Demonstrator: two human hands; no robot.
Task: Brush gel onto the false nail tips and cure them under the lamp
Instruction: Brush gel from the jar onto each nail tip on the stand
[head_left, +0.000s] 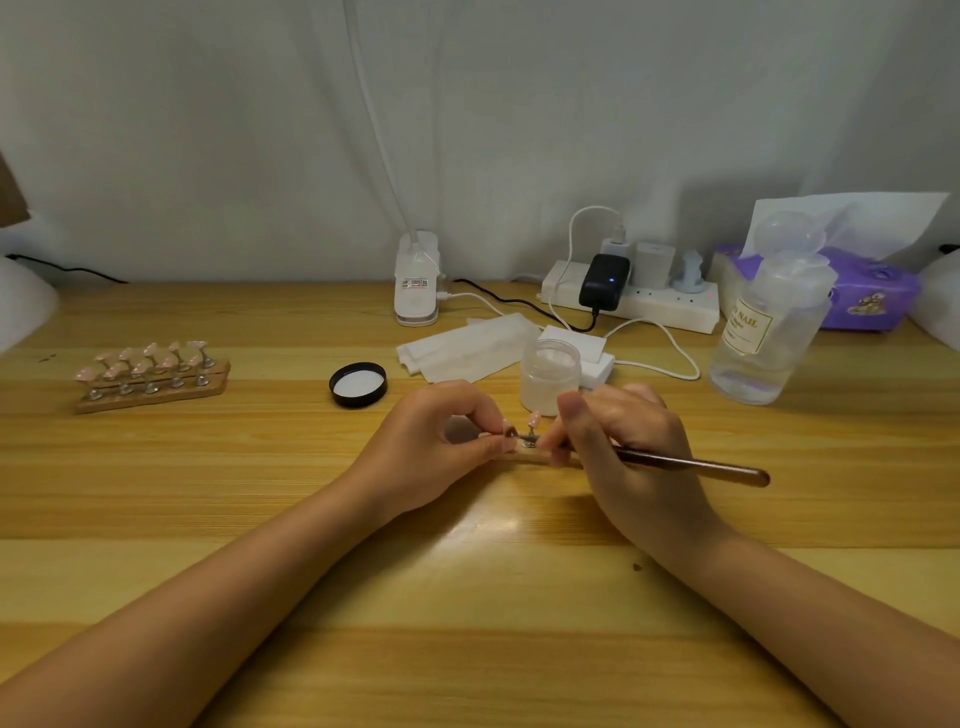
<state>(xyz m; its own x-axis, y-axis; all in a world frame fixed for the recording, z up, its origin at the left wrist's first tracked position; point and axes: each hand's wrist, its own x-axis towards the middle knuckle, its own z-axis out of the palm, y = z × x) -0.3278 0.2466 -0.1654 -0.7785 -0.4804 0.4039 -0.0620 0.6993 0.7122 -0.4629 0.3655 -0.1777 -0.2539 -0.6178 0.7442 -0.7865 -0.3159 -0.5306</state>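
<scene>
Two hands meet at the middle of the tabletop (260, 519). My left hand (436, 441) pinches a small metal stand (530, 440) between thumb and curled fingers; a single pink nail tip (534, 417) sits upright on it, above a short wooden strip (524, 457) lying flat on the wood. My right hand (623, 441) grips a brown brush (691, 464), its handle pointing out to the right and slightly toward me; the bristle end is hidden behind the fingers, so I cannot tell whether it touches the tip.

Just behind the hands stands an open frosted jar (550, 379), its black lid (358, 383) lying inside-up to the left, apart from it. White wipes (467, 345) lie behind the jar. Well off to the left, a wooden rack (150, 387) carries two rows of pink tips. At the far edge sit a white clip lamp (417, 280), a power strip (631, 301) with plugs and cables, a clear bottle (769, 332) and a purple tissue pack (872, 291). Near me, the wood between my forearms and the front edge lies open.
</scene>
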